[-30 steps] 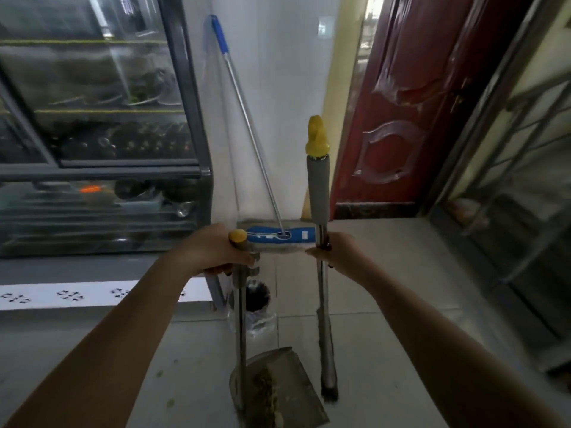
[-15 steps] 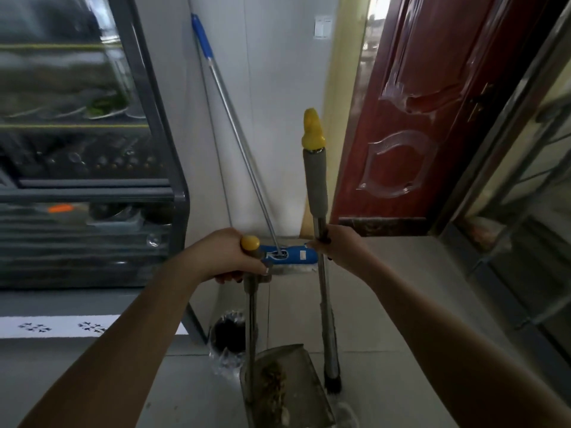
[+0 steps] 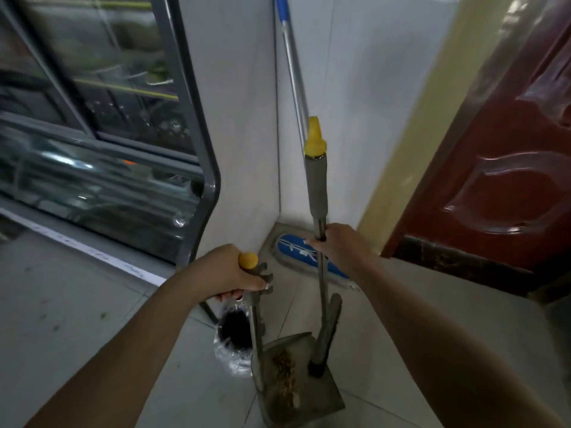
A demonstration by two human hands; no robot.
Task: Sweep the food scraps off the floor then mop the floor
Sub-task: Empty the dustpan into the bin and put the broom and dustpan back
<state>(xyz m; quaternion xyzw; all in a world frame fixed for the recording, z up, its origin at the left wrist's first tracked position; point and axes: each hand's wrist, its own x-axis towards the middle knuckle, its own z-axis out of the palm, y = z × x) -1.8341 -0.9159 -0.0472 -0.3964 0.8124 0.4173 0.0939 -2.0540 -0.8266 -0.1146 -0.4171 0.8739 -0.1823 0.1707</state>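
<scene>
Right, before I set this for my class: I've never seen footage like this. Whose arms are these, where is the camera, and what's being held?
No machine here: these are a person's two bare arms. Each picture comes from one wide-angle camera worn on the person's head, looking forward and down. The left hand grips the yellow-capped handle of a grey metal dustpan, which holds brown food scraps. The right hand grips a grey-gripped, yellow-tipped metal broom by its pole; its dark bristles are down at the pan. On the pale tiled floor beside the pan stands a small dark bin with a clear liner. A blue-headed flat mop leans in the corner, untouched. A glass display cabinet is on the left, a dark red door on the right.
</scene>
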